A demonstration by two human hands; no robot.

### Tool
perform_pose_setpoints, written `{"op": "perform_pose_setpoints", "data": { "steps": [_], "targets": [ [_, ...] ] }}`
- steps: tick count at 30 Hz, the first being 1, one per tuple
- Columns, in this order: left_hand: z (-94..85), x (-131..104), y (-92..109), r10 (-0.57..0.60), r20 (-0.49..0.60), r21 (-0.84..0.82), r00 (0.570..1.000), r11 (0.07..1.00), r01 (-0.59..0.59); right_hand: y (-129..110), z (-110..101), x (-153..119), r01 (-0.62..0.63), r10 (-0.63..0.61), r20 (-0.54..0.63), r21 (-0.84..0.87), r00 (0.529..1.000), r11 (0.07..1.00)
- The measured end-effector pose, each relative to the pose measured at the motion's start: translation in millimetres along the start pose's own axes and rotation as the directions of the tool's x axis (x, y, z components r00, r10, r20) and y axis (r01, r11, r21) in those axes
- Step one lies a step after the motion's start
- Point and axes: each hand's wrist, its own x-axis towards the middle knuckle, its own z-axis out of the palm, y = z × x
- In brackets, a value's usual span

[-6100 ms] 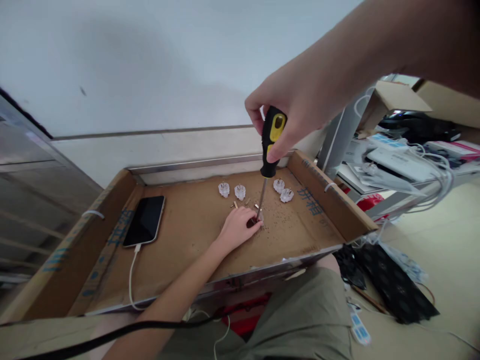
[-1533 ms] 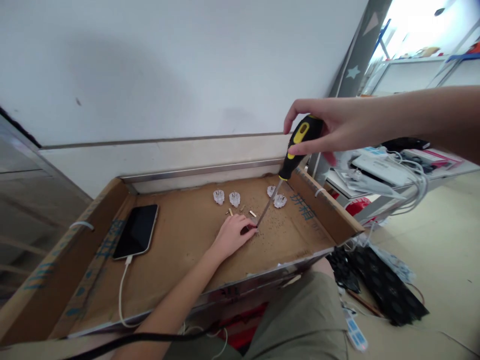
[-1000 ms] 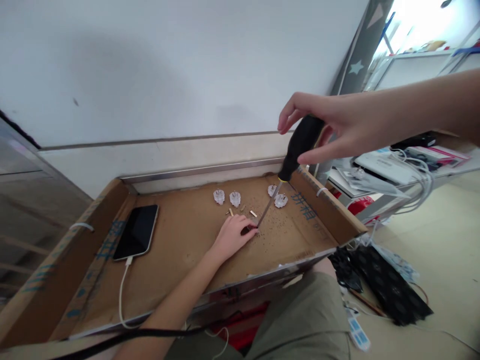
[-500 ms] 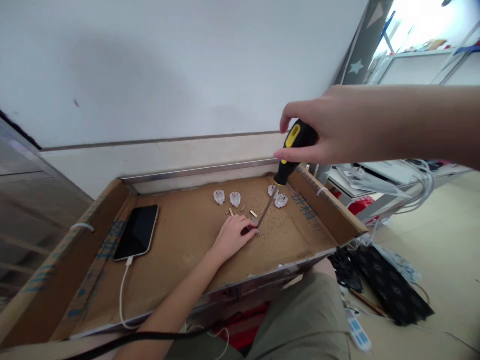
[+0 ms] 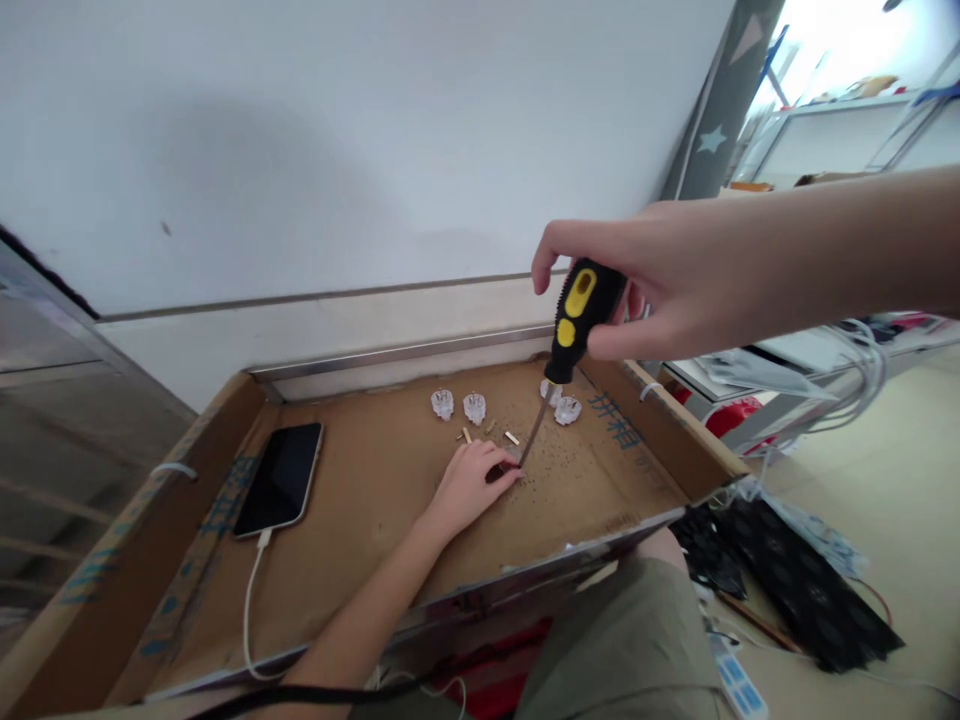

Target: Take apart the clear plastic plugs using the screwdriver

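My right hand [image 5: 645,285] is around the black-and-yellow handle of a screwdriver [image 5: 582,305], index finger lifted off and thumb along its side. The shaft slants down and left, its tip at the fingertips of my left hand [image 5: 480,480]. That hand rests on the cardboard with thumb and fingers pinched on something small, mostly hidden. Beyond it lie small brass pieces [image 5: 511,438] and scattered tiny dark screws or bits [image 5: 551,462]. Clear plastic plug parts with pins stand farther back: two at left, one of them a plug part [image 5: 474,408], and two at right, including another plug part [image 5: 568,410].
A phone [image 5: 280,478] with a white charging cable [image 5: 249,610] lies at the left of the cardboard-lined tray [image 5: 352,540], which has raised sides. Behind it rises a white wall [image 5: 337,150]. Cables and bags crowd a shelf at right; a power strip [image 5: 739,685] lies on the floor.
The screwdriver handle has turned, its yellow patches now facing me more. My right hand's fingers have shifted on it, and the hand sits slightly lower. The left hand keeps its pinch.
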Motion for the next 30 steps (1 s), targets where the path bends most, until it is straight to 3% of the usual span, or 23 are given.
{"op": "perform_pose_setpoints", "data": {
  "steps": [2, 5, 8, 12, 14, 18, 21, 27, 30],
  "targets": [
    [-0.5, 0.5, -0.3, -0.003, 0.004, -0.001, 1.000, 1.000, 0.003, 0.6, 1.3, 2.0, 0.011, -0.004, 0.050, -0.142, 0.999, 0.990],
    [-0.8, 0.8, -0.9, -0.001, -0.001, -0.001, 1.000, 1.000, 0.001, -1.8, 7.6, 2.9, -0.008, -0.021, -0.095, -0.295, 0.995, 0.955],
    [-0.7, 0.9, -0.9, 0.003, 0.004, -0.005, 1.000, 1.000, -0.003, -6.6, 13.4, 1.9, 0.065, -0.086, -0.122, -0.166, 0.989, 0.984],
    [-1.6, 1.2, 0.6, -0.004, 0.007, -0.011, 1.000, 1.000, 0.004, -7.1, 9.8, 3.2, 0.040, -0.045, 0.042, 0.112, 0.998, 0.993],
    [-2.1, 1.4, 1.3, -0.002, 0.007, -0.011, 1.000, 1.000, 0.002, -3.7, 6.2, 5.3, 0.000, -0.007, 0.077, 0.093, 0.997, 0.996],
    [-2.0, 1.5, 0.9, 0.004, 0.003, -0.002, 1.000, 1.000, -0.004, -0.5, 7.0, 8.8, -0.032, 0.027, -0.046, -0.101, 0.999, 0.994],
    [-1.1, 1.3, -0.4, 0.004, 0.005, 0.004, 1.000, 1.000, -0.004, -4.0, 10.5, 9.6, -0.014, 0.004, -0.101, -0.107, 0.995, 0.994],
    [0.2, 1.0, -0.5, 0.014, -0.004, 0.008, 1.000, 1.000, -0.014, 11.8, 5.5, 11.8, 0.015, -0.014, 0.128, -0.004, 0.992, 1.000],
    [0.5, 1.2, -0.2, 0.018, -0.005, 0.016, 1.000, 1.000, -0.018, 22.7, 11.0, 11.4, -0.005, 0.005, -0.008, -0.054, 1.000, 0.999]
  ]
}}
